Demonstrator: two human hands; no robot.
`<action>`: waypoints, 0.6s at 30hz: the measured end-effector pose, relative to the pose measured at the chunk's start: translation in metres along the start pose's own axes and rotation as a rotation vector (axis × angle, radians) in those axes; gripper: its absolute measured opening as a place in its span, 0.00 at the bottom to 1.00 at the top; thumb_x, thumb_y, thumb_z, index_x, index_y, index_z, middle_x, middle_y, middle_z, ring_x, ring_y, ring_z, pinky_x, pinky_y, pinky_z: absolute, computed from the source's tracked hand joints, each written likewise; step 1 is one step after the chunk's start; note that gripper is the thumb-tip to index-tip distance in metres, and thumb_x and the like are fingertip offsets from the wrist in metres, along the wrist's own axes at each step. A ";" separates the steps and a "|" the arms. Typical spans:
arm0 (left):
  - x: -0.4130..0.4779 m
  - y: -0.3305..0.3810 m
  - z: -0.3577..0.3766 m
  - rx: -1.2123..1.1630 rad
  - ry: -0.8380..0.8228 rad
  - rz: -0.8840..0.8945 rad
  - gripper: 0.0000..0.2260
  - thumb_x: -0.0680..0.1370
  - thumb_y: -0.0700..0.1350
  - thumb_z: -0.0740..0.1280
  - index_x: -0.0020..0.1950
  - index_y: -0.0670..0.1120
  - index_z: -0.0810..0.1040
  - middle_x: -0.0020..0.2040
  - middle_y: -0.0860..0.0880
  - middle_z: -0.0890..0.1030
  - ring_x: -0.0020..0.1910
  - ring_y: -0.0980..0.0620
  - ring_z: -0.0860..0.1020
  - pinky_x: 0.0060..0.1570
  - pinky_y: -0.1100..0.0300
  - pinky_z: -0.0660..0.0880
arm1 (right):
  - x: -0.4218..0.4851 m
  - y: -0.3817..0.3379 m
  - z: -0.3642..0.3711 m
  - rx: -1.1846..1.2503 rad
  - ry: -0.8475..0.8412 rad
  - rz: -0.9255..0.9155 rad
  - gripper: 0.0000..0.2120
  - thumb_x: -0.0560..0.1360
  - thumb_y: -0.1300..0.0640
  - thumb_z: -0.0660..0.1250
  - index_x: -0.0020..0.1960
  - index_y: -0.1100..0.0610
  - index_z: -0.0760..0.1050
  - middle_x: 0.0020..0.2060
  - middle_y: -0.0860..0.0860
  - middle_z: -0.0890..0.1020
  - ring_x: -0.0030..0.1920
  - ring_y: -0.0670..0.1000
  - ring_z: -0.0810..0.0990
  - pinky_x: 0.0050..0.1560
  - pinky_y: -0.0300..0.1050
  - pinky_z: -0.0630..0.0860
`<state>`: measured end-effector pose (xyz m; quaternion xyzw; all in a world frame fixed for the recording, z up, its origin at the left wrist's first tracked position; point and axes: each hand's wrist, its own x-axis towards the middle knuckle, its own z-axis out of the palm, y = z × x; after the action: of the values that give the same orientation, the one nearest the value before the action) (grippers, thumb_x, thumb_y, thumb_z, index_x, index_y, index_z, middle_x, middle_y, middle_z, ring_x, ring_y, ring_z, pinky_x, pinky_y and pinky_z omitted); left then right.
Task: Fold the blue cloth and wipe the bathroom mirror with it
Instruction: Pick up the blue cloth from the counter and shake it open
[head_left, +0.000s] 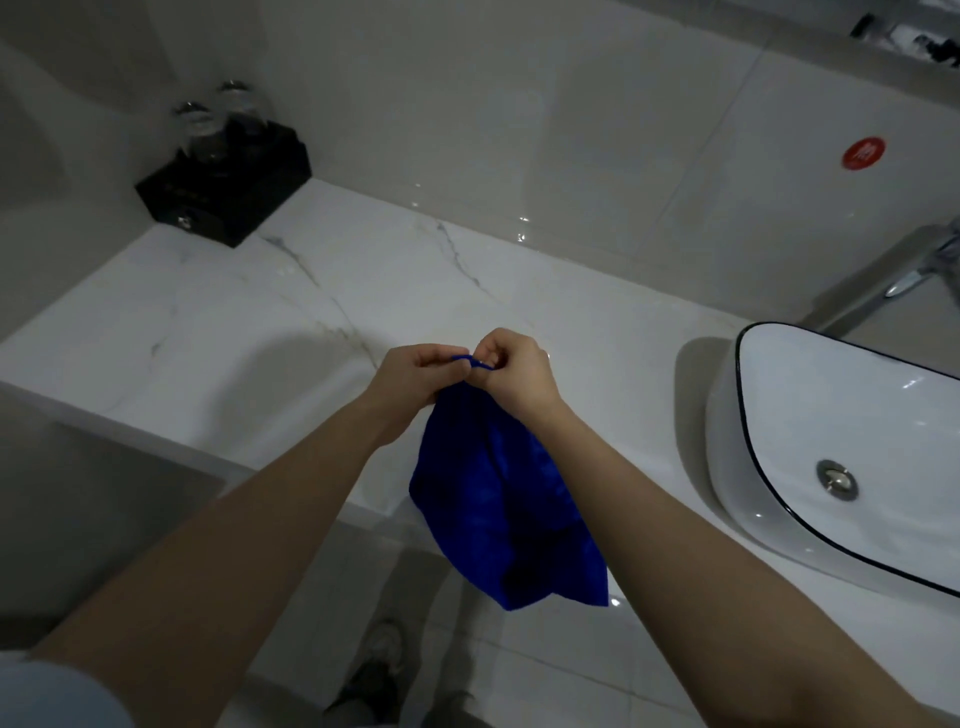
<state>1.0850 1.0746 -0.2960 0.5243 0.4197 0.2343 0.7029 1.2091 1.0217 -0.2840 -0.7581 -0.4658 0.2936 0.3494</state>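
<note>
The blue cloth (498, 499) hangs doubled over in the air above the front edge of the marble counter (249, 322). My left hand (415, 374) and my right hand (511, 371) are side by side, almost touching, each pinching the cloth's top edge; a small blue corner shows between the fingers. The rest of the cloth droops below my wrists toward the floor. A strip of the mirror's lower edge (904, 36) may show at the top right, too little of it to be sure.
A white basin with a dark rim (831, 447) sits on the counter at the right, with a chrome tap (914, 275) behind it. A black tray holding two upturned glasses (223, 171) stands at the back left. A red sticker (863, 154) is on the wall tile.
</note>
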 end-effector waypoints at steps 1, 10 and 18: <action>-0.001 -0.001 0.000 0.012 0.021 0.003 0.07 0.75 0.35 0.67 0.52 0.41 0.79 0.46 0.46 0.81 0.46 0.50 0.79 0.53 0.56 0.76 | 0.001 0.000 0.002 0.000 0.014 0.001 0.13 0.70 0.63 0.70 0.34 0.51 0.69 0.32 0.46 0.73 0.33 0.44 0.71 0.33 0.34 0.68; -0.003 -0.005 -0.008 0.030 0.045 -0.029 0.06 0.76 0.37 0.65 0.51 0.42 0.80 0.45 0.46 0.81 0.45 0.50 0.79 0.51 0.55 0.76 | 0.000 0.004 0.003 0.109 -0.072 -0.010 0.13 0.67 0.62 0.73 0.35 0.51 0.70 0.30 0.48 0.74 0.32 0.45 0.72 0.36 0.39 0.72; 0.001 -0.014 0.000 0.010 0.108 0.019 0.08 0.79 0.37 0.61 0.53 0.42 0.79 0.45 0.48 0.81 0.45 0.51 0.78 0.50 0.58 0.77 | -0.004 0.000 0.004 0.208 -0.134 0.040 0.12 0.70 0.70 0.67 0.34 0.55 0.73 0.27 0.50 0.73 0.29 0.45 0.70 0.35 0.36 0.70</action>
<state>1.0840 1.0707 -0.3093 0.5184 0.4531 0.2668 0.6744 1.2047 1.0187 -0.2855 -0.7054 -0.4401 0.3974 0.3884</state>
